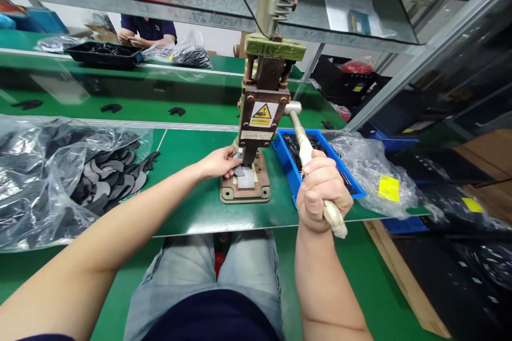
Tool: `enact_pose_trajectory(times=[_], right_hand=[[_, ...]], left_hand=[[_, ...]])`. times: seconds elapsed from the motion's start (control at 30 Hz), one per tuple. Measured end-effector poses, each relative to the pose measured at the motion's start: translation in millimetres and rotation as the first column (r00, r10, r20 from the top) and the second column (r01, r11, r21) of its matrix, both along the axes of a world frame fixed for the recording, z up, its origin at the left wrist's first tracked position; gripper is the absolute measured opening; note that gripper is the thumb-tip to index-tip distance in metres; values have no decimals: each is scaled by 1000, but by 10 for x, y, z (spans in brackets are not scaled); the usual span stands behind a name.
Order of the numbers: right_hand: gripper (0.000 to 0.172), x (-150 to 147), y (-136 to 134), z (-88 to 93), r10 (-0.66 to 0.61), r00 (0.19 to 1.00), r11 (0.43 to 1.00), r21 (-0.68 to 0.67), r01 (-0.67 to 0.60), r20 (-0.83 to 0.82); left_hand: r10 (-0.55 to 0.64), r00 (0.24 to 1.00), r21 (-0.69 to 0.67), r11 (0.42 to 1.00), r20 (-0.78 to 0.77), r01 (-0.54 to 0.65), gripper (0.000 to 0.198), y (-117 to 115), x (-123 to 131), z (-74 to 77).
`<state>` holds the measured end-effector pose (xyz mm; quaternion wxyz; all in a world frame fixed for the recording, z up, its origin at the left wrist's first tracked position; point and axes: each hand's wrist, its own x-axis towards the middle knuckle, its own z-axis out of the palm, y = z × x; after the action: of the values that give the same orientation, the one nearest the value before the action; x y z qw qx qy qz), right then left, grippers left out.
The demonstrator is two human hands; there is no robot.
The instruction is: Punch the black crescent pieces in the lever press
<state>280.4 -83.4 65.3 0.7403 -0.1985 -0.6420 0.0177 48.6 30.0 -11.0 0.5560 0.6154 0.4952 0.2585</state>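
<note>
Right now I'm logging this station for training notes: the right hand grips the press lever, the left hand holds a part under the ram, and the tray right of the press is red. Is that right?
One detail is wrong: the tray right of the press is blue, not red. The head view shows it. The rest stands: the right hand grips the lever, and the left hand holds a part under the ram.

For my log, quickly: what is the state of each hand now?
Left hand: holds a dark flat piece under the press.
Right hand: closed on the press lever.

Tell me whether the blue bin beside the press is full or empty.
Partly filled. The blue bin holds a layer of dark parts below its rim; the right hand gripping the press lever hides some of it.
</note>
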Motion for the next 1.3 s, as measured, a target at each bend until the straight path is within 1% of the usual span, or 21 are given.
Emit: enact_pose_trajectory(times=[0.17, 0.37, 0.5, 0.57, 0.63, 0.7, 0.77, 0.8, 0.87, 0.9, 0.93, 0.97, 1.0, 1.03, 1.07, 1.1, 1.13, 1.2, 1.3], right_hand=[[36, -26, -9, 12, -8, 1000, 1000, -17, 7, -29], [35, -55, -26, 18, -46, 998, 998, -39, 44, -50], [35, -65, 7, 35, -49, 997, 999, -11, 48, -67], [35, -60, 42, 44, -19, 996, 1000, 9, 20, -87], [37, -47, 95, 46, 2, 994, 999, 39, 2, -108], [41, -32, 160, 39, 1, 992, 996, 87, 11, -130], [44, -21, 214, 30, 2, 990, 992, 127, 16, -140], [46, -19, 230, 28, 8, 990, 991, 137, 11, -138], [47, -21, 236, 29, 26, 991, 990, 139, -7, -132], [47, -25, 230, 32, 34, 991, 990, 140, -15, -128], [47, -30, 221, 35, 38, 991, 990, 141, -20, -127], [46, -36, 211, 38, 39, 991, 990, 142, -21, -125], [45, -41, 201, 39, 37, 992, 990, 137, -20, -124], [44, -46, 192, 39, 35, 992, 991, 134, -19, -122], [43, -49, 185, 37, 37, 992, 991, 132, -21, -121], [42, -50, 179, 35, 40, 992, 992, 125, -24, -120], [41, -51, 173, 32, 41, 992, 993, 118, -27, -117], [39, -50, 161, 30, 41, 992, 994, 108, -28, -117], [37, -48, 137, 40, 28, 995, 996, 89, -19, -99]], left_hand=[[-14, 1000, -69, 998, -15, 13, 35, 48, 68, 7], [-19, 997, -93, 996, -71, 12, 28, 83, 132, 114], [-31, 994, -123, 992, -105, 18, 25, 116, 169, 154], [-9, 995, -89, 996, -103, -1, 23, 79, 186, 145], [-2, 995, 0, 1000, -104, 2, 22, 3, 188, 120], [-17, 995, 99, 995, -103, 27, 26, -87, 136, 89], [-42, 995, 164, 985, -94, 57, 34, -163, -28, 64], [-49, 995, 182, 981, -86, 64, 35, -186, -168, 57], [-21, 990, 246, 968, -138, 55, 33, -182, -575, 53], [44, 979, 295, 955, -198, 17, 32, -151, -829, 54], [167, 915, 401, 916, -368, -6, 33, -103, -1103, 55], [302, 803, 477, 879, -514, -26, 35, -42, -1381, 55], [388, 670, 494, 869, -633, -36, 39, 24, -1648, 53], [402, 556, 462, 886, -728, -36, 45, 88, -1889, 48], [381, 466, 408, 912, -798, -47, 52, 143, -2094, 40], [338, 419, 346, 936, -843, -59, 57, 186, -2256, 30], [291, 409, 296, 954, -865, -55, 60, 217, -2372, 18], [224, 446, 228, 973, -866, -45, 63, 248, -2477, -3], [185, 534, 196, 980, -825, -37, 55, 268, -2404, -14]])
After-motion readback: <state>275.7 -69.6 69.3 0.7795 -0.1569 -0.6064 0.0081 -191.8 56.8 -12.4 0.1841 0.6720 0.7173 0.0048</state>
